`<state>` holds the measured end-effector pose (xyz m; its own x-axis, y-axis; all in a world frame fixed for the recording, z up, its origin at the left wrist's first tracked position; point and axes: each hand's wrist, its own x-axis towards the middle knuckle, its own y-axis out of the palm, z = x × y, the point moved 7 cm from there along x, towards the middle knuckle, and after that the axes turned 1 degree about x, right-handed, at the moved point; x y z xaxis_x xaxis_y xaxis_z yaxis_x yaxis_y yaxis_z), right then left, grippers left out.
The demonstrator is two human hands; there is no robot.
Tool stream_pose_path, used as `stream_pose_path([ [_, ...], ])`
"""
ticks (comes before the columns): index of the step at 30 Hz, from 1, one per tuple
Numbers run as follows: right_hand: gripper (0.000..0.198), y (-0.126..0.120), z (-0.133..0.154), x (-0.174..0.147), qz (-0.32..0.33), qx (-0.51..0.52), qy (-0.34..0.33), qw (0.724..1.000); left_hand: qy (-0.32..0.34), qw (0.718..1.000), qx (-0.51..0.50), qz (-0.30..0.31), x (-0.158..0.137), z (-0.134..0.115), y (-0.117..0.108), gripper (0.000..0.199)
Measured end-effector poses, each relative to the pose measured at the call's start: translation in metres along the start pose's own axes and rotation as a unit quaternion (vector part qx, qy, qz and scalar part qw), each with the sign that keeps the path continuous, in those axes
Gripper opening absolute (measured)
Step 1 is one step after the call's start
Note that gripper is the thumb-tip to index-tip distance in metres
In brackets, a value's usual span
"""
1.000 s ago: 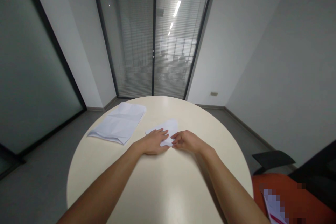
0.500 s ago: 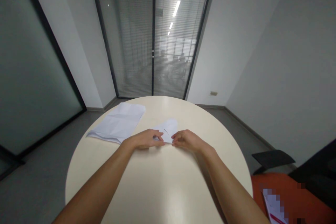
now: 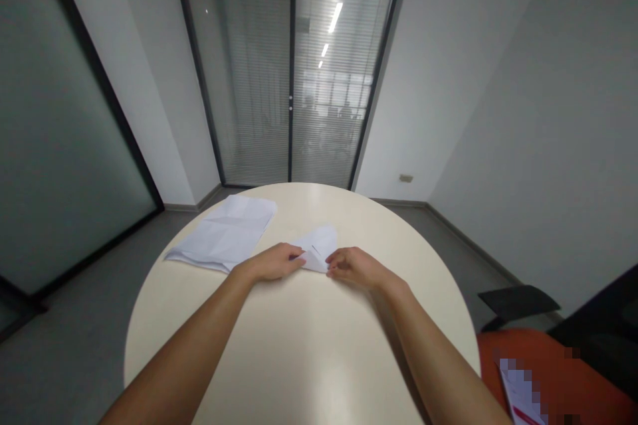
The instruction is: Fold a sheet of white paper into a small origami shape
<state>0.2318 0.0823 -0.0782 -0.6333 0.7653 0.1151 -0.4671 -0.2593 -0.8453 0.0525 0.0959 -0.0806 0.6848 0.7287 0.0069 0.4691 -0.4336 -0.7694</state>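
Observation:
A small piece of folded white paper (image 3: 319, 239) lies on the round table (image 3: 299, 345), between my two hands. Its near part has a folded flap, and a short dark line shows near its middle. My left hand (image 3: 276, 261) is closed on the paper's left side, thumb and fingers pinching the edge. At the right near corner, the bent fingertips of my right hand (image 3: 355, 265) are closed on the paper too. Part of the paper is covered by the fingers of both hands.
A stack of larger white sheets (image 3: 229, 229) lies at the table's left far side. To the right stands an orange chair (image 3: 563, 365) with a black armrest (image 3: 518, 302) and a partly blurred paper item on its seat. Behind the table is a glass partition (image 3: 329, 133) with blinds.
My left hand has shifted slightly left, its thumb and fingers drawing together on the paper's edge. A flap at the near side now stands out. My right hand has hardly moved.

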Motion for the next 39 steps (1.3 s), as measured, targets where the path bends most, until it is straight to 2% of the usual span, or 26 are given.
stream_pose_path([
  [4,0.019,-0.002,0.002,-0.001,-0.011,-0.002,0.015,1.000,-0.018,0.999,0.019,-0.032,0.002,0.006,-0.002,0.039],
  [9,0.016,-0.002,-0.002,0.000,-0.024,-0.024,0.050,0.998,0.013,0.993,0.077,-0.084,0.006,0.006,-0.002,0.032],
  [14,0.014,-0.004,0.001,0.001,-0.033,-0.038,0.045,0.998,0.009,0.981,0.147,-0.130,0.007,0.010,0.000,0.024],
  [24,0.013,-0.003,-0.001,0.002,-0.036,-0.046,0.024,0.998,-0.008,0.970,0.209,-0.126,0.008,0.010,0.006,0.017],
  [29,0.013,-0.004,-0.002,0.000,-0.040,-0.046,0.049,0.997,-0.019,0.970,0.209,-0.124,0.008,0.010,0.007,0.018],
  [33,0.022,-0.006,-0.004,-0.002,-0.053,-0.047,0.061,0.996,-0.018,0.968,0.214,-0.129,0.008,0.011,0.007,0.021],
  [39,0.027,0.000,-0.002,-0.001,-0.044,-0.058,-0.014,0.997,-0.021,0.967,0.218,-0.128,0.008,0.012,0.008,0.029],
])
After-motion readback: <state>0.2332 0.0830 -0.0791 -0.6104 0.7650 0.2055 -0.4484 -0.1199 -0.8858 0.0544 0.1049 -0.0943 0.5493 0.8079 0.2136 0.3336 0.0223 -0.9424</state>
